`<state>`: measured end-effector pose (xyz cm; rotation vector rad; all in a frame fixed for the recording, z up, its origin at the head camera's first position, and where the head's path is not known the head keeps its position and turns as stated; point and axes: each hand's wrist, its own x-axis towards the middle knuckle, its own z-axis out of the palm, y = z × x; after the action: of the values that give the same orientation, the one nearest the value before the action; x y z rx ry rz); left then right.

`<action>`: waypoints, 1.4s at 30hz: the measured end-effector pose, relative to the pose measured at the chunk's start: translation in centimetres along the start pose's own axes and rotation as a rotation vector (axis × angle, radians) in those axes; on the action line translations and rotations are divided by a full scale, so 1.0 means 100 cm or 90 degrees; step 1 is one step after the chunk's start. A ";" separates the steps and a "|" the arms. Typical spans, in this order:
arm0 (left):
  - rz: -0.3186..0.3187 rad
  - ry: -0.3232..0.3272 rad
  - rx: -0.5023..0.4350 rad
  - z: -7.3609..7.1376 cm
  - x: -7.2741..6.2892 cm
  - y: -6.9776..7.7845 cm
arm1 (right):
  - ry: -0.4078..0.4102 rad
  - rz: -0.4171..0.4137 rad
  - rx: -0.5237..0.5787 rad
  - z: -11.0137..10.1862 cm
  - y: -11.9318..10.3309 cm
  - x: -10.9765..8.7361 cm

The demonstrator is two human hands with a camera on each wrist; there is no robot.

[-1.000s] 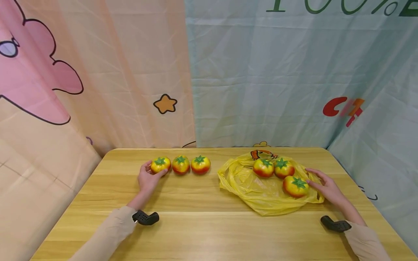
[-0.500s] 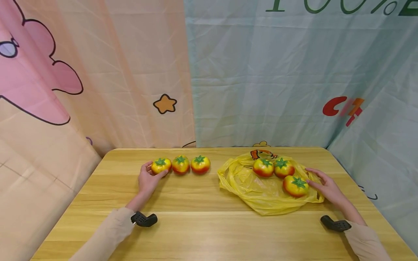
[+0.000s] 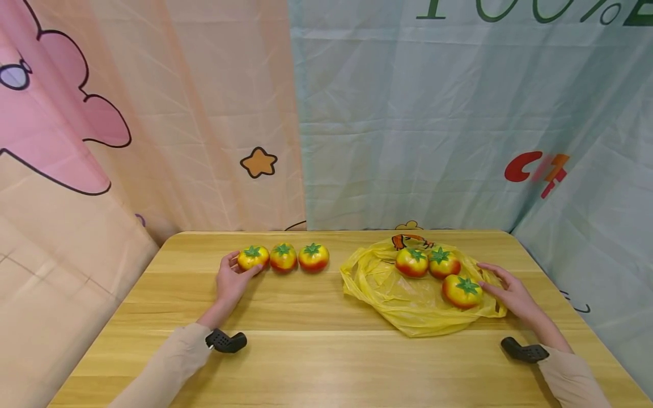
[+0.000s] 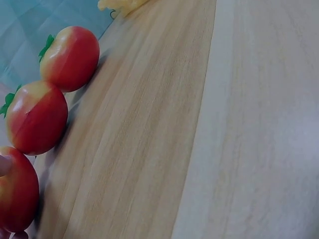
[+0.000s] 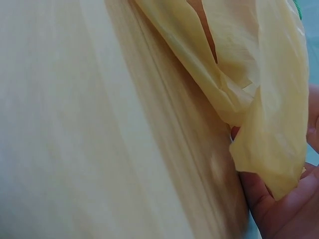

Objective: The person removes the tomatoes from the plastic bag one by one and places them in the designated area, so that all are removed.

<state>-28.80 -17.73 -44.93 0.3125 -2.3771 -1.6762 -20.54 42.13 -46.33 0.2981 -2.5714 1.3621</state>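
We see the left hand (image 3: 233, 280) pinching a round, glossy red-and-yellow tomato with a green leafy top (image 3: 253, 258) between thumb and fingers, at ten o'clock on a pale wooden bench (image 3: 357, 368). Toward three o'clock, two matching tomatoes (image 3: 313, 259) stand between it and a crumpled yellow plastic bag (image 3: 398, 300). At the bag's three o'clock edge, we find the right hand (image 3: 514, 296), its fingers spread beside the nearest of three bagged tomatoes (image 3: 461, 293).

The head view is bright, the wrist views dimmer, and tomatoes (image 4: 70, 59) cast soft shadows.
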 end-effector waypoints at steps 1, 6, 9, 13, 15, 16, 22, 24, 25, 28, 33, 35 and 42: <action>0.000 0.000 0.000 0.000 0.000 0.000 | -0.001 -0.001 0.000 0.000 0.000 0.000; 0.003 -0.004 -0.006 0.000 0.000 0.000 | 0.000 -0.007 0.004 0.001 0.001 0.001; 0.010 -0.004 -0.010 -0.001 -0.001 0.001 | 0.001 -0.002 0.002 0.000 0.001 0.001; 0.023 -0.001 -0.004 -0.002 -0.004 0.000 | 0.001 0.006 -0.006 -0.001 0.002 0.000; 0.028 0.000 0.002 -0.003 -0.007 0.001 | 0.002 0.007 -0.009 -0.001 0.001 0.000; 0.030 0.001 0.005 -0.003 -0.008 0.001 | 0.003 0.007 -0.010 -0.001 0.001 -0.001; 0.063 0.022 0.031 -0.008 -0.015 0.008 | 0.002 0.008 -0.014 -0.001 0.001 -0.001; 0.079 0.030 0.036 -0.009 -0.018 0.012 | 0.001 0.007 -0.014 -0.001 0.000 -0.001; 0.087 0.033 0.037 -0.010 -0.019 0.014 | 0.001 0.007 -0.013 -0.001 0.000 0.000; 0.114 0.035 0.037 -0.010 -0.023 0.019 | 0.002 0.009 -0.013 -0.002 -0.002 0.000; 0.142 0.023 0.026 -0.007 -0.030 0.025 | 0.002 0.019 -0.010 -0.003 -0.004 -0.001; 0.150 0.015 0.023 -0.005 -0.033 0.027 | 0.001 0.019 -0.007 -0.003 -0.004 -0.001; 0.172 -0.006 -0.005 0.004 -0.042 0.042 | 0.008 -0.005 -0.004 0.000 -0.002 0.001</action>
<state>-25.10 -14.73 -41.36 -0.0179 -2.2974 -1.5644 -20.60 42.01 -46.09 0.2967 -2.5619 1.3490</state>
